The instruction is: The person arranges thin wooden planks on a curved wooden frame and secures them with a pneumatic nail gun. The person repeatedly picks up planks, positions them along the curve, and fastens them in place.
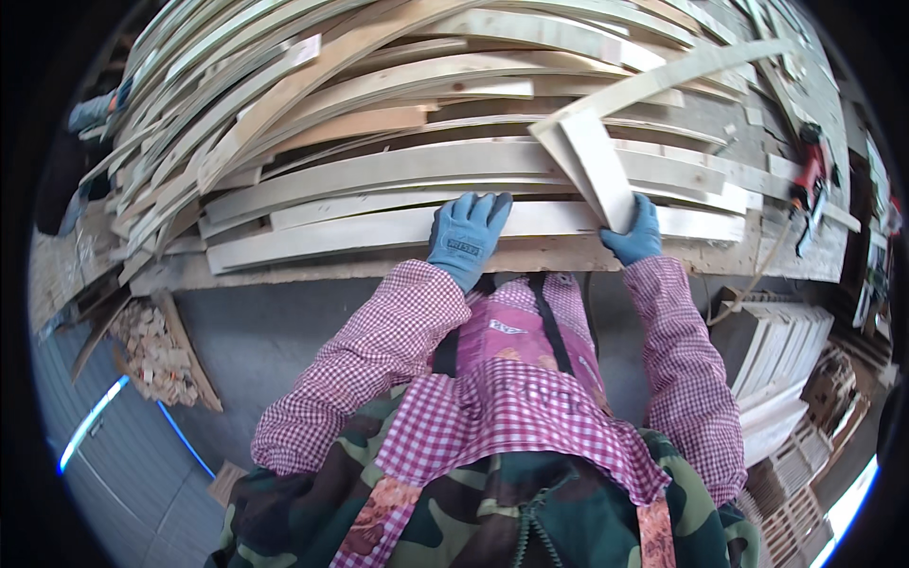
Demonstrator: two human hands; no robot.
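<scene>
My left hand point(469, 239), in a blue work glove, lies on the front wooden strip point(331, 237), its fingers stretched forward over the board's top. My right hand point(634, 234), gloved the same way, is closed around the near end of a short pale wooden board point(600, 163). That board slants away from me across the stacked strips. Its far end meets a long, slightly blurred wooden strip point(672, 80) running to the upper right; whether the two are joined I cannot tell. Several more long strips point(379, 170) lie side by side just beyond my left hand.
Piled strips point(284, 85) cover much of the workbench point(800, 251). A red-and-black hand tool point(811, 166) with a hose lies at the right. Wood scraps point(156, 355) fill a bin at lower left; stacked boards point(772, 350) stand at lower right. Another person's gloved hand point(90, 112) shows at far left.
</scene>
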